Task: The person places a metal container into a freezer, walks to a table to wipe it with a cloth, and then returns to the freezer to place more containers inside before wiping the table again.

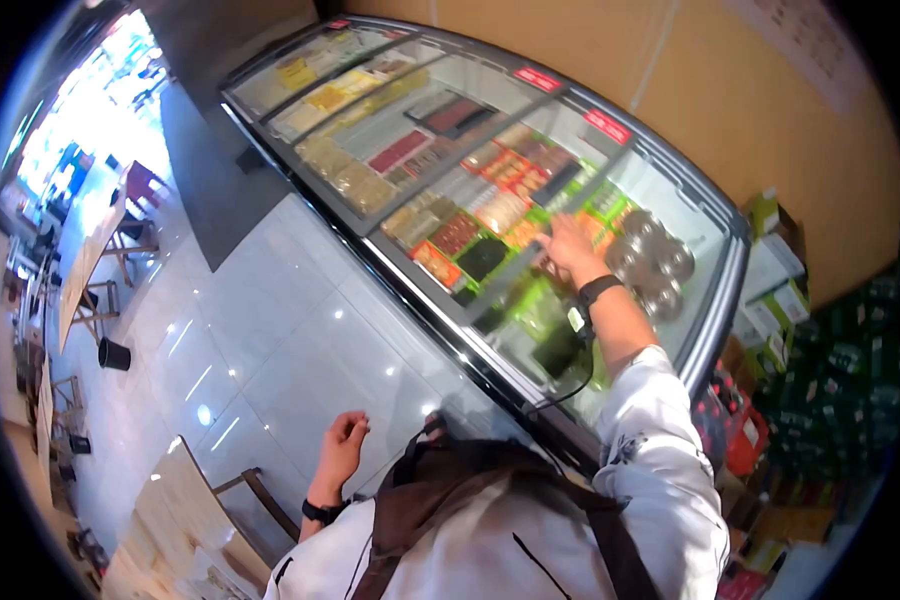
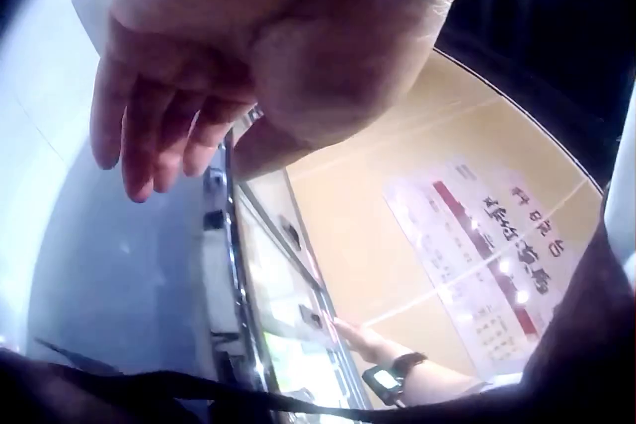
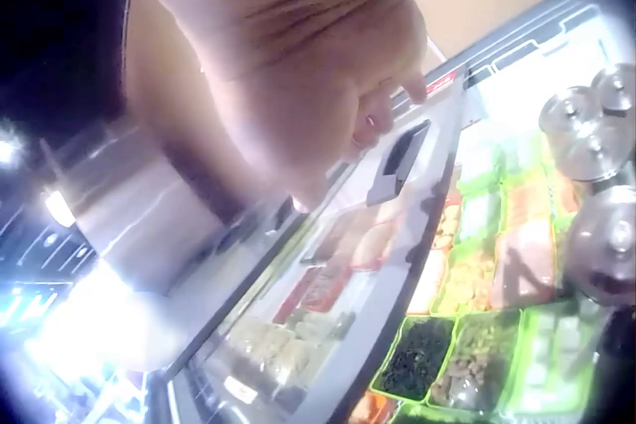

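Observation:
My right hand (image 1: 570, 248) is stretched over a chest display freezer (image 1: 722, 318) with sliding glass lids. In the right wrist view its fingers are slightly bent near the black lid handle (image 3: 405, 158), close over a glass lid (image 3: 343, 320). Nothing shows gripped in it. Below lie green and orange trays of food, among them a tray of dark food (image 3: 419, 352). Metal round-lidded containers (image 3: 581, 136) stand at the freezer's right end. My left hand (image 1: 340, 450) hangs low beside my body, fingers loosely curled and holding nothing.
A wooden table (image 1: 175, 520) stands at lower left, a chair (image 1: 260, 500) beside it. Boxes (image 1: 775, 300) and stacked dark green crates (image 1: 840, 370) are right of the freezer. A black bin (image 1: 114, 353) sits on the tiled floor. A tan wall (image 1: 770, 130) rises behind.

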Demonstrator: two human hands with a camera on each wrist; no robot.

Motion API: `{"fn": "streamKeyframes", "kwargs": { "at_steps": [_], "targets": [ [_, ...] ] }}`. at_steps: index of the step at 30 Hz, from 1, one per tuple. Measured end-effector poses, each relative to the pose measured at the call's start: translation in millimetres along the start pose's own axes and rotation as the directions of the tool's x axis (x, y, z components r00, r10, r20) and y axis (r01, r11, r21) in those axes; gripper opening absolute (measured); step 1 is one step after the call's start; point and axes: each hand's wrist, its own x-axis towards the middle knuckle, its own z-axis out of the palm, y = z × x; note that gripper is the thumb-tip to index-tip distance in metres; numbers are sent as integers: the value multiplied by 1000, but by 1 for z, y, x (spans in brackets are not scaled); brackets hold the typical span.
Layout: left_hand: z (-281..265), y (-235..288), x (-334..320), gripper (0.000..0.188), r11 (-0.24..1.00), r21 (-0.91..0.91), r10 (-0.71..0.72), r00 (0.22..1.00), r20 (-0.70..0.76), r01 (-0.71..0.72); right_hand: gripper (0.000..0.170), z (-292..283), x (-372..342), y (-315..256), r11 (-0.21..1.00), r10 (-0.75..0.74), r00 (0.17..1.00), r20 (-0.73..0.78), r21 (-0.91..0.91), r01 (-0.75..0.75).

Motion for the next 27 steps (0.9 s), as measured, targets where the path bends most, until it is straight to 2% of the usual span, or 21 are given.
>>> {"fn": "streamKeyframes", "kwargs": {
  "at_steps": [1,2,3,4,5,6,7,8,10,11,13,14,16,17,20,25,27],
  "targets": [
    [-14,-10,-1,21,1000,22,-3,994,-106,5,61,6,18,-1,1000,-2,1000,-11,-27,1],
    [-29,-24,-3,21,1000,-3,8,988,-155,-9,59,16,40,2,998,-17,1000,-23,-55,16],
    [-43,-42,-6,22,999,14,-33,984,-177,36,61,48,68,18,999,6,996,-85,-41,-10],
    [-49,-45,-8,23,996,23,-75,975,-211,82,59,51,73,10,998,-48,967,-250,-62,33],
    [-52,-47,-10,23,997,-14,-71,954,-290,70,58,46,82,9,991,-14,988,-155,-130,-6],
    [-54,-42,-17,25,987,107,-78,947,-311,116,67,46,97,11,991,48,999,-17,-126,-50],
    [-53,-39,-27,28,959,219,-100,939,-329,179,65,24,94,-5,987,40,997,67,-159,-29],
    [-49,-34,-35,28,966,172,-110,910,-399,192,64,43,104,9,980,-6,999,-37,-201,-2],
    [-40,-23,-44,32,953,187,-154,913,-378,238,62,34,111,3,969,75,996,51,-240,-61],
    [-33,-24,-50,32,957,158,-157,892,-424,244,61,31,114,2,969,83,995,63,-238,-66],
    [-18,-31,-62,33,954,134,-206,912,-355,268,59,28,118,2,968,99,991,88,-239,-75],
    [-13,-31,-68,33,953,127,-206,899,-386,273,58,32,122,5,967,104,989,104,-244,-76],
    [-1,-26,-78,34,919,228,-253,925,-284,321,59,49,136,21,966,51,995,82,-258,-28],
    [3,-18,-82,34,908,250,-274,927,-254,337,59,50,140,24,958,50,990,128,-287,-11],
    [17,-15,-85,34,900,269,-263,919,-294,344,61,58,151,31,932,15,987,161,-361,45],
    [42,-23,-83,36,914,271,-221,931,-289,301,59,63,155,46,906,-83,994,74,-409,106],
    [55,-15,-82,37,908,296,-221,939,-262,296,53,79,168,63,896,-197,980,16,-402,186]
  ]
}}
